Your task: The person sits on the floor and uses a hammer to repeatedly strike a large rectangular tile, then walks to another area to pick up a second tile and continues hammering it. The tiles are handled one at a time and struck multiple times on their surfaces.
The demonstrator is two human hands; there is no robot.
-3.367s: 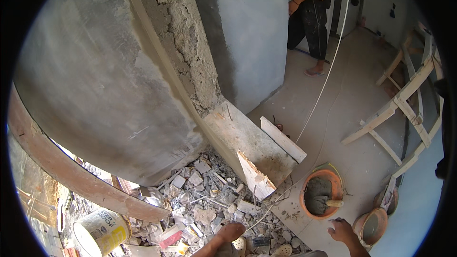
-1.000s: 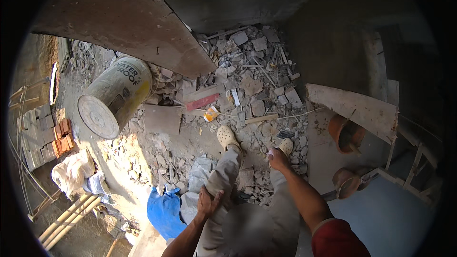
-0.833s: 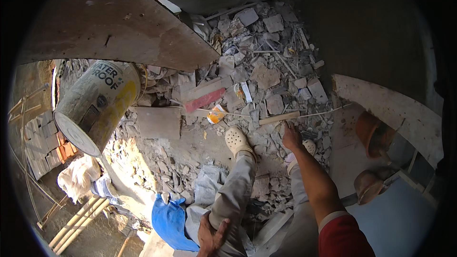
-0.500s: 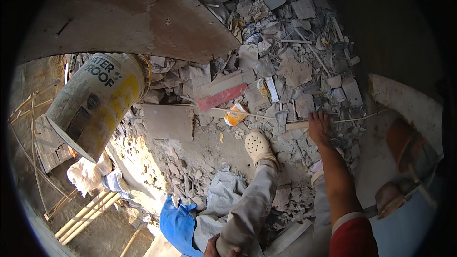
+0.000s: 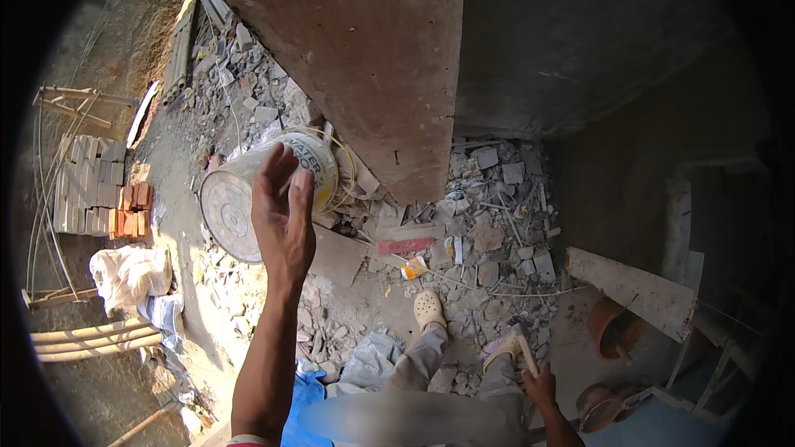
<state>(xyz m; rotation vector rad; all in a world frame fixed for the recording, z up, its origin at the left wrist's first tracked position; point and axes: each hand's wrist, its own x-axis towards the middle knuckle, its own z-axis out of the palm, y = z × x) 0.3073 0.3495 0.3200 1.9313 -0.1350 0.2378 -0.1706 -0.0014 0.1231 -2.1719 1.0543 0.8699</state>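
Note:
My left hand (image 5: pixel 286 211) is raised in front of a tipped-over white plastic bucket (image 5: pixel 233 190) with a yellow patch. Its fingers are slightly bent, the thumb stands apart, and nothing is held. Down at the right, beside my shoe, my right hand (image 5: pixel 540 385) is closed round the wooden handle of a hammer (image 5: pixel 528 354). The hammer's grey head points up and away from me. One beige clog (image 5: pixel 429 309) stands on the dusty floor; the other foot is partly behind the hammer.
Broken tiles and rubble (image 5: pixel 489 236) cover the floor ahead. A large brown board (image 5: pixel 373 58) slants overhead. Stacked bricks (image 5: pixel 131 211), a white sack (image 5: pixel 128 277) and bamboo poles (image 5: pixel 95 343) lie left. At right are a leaning board (image 5: pixel 633 290) and an orange-brown basin (image 5: pixel 609 327).
My left hand has risen from my knee to in front of the bucket. My right hand has lifted the hammer from the rubble and drawn it back toward me. The view has tilted up.

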